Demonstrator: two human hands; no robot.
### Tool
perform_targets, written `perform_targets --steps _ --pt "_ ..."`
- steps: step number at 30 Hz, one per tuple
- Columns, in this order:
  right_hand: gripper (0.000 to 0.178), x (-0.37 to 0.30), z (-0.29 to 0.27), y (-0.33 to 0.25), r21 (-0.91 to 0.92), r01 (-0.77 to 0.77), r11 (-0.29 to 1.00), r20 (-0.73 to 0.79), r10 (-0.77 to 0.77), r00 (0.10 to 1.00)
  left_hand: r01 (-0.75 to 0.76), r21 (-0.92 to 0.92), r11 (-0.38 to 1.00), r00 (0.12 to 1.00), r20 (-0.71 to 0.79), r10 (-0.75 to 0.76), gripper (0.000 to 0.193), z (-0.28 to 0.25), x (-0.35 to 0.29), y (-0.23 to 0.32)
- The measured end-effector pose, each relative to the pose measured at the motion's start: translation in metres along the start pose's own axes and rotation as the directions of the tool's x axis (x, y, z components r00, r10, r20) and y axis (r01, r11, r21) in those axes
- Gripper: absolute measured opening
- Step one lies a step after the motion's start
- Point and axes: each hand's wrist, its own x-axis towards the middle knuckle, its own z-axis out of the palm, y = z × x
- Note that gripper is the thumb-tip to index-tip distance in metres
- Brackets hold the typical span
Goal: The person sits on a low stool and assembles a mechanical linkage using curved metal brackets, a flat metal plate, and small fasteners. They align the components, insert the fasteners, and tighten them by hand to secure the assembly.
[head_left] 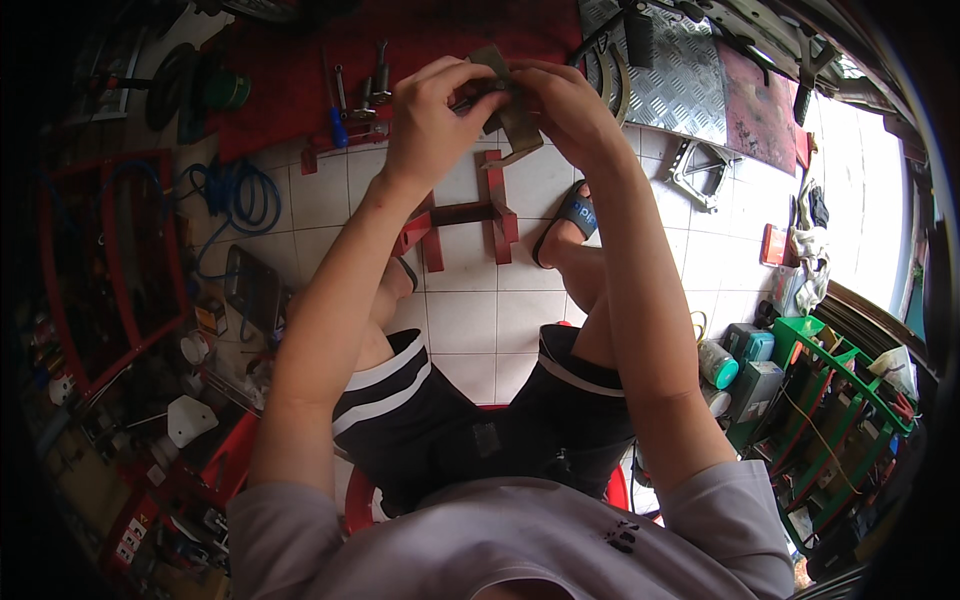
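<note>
A flat, brownish-grey metal plate (517, 122) with a bent lower end is held up at the top middle, over the near edge of the red work platform. My left hand (430, 112) is closed at the plate's left side, thumb and forefinger pinched against it. At the plate's right side my right hand (566, 106) is closed too, its fingers curled behind the upper part. A small dark piece seems to sit between the fingertips, too hidden to name. Below the plate, a red steel frame (467, 213) lies on the tiles between my feet.
On the red platform (275, 120) lie a blue-handled screwdriver (338, 128) and a wrench (340, 88). A coiled blue hose (235, 195) and red shelf (118, 265) are at left. A silver bracket (698, 175) and green rack (845, 400) are at right.
</note>
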Motion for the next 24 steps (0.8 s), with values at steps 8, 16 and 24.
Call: perform_targets --steps 8,16,24 --pt "0.053 -0.009 -0.002 -0.007 0.081 -0.028 0.996 0.260 0.006 0.966 -0.026 0.027 0.999 0.997 -0.072 0.028 0.018 0.002 0.000 -0.011" --pt "0.045 -0.003 -0.004 0.001 -0.421 0.196 0.886 0.248 -0.095 0.964 0.027 0.032 0.999 0.997 -0.079 -0.024 0.014 0.002 -0.002 -0.010" --pt "0.029 0.004 -0.009 0.004 -0.641 0.271 0.718 0.133 -0.244 0.961 0.087 0.034 0.996 0.987 -0.138 -0.082 0.012 0.003 -0.001 -0.020"
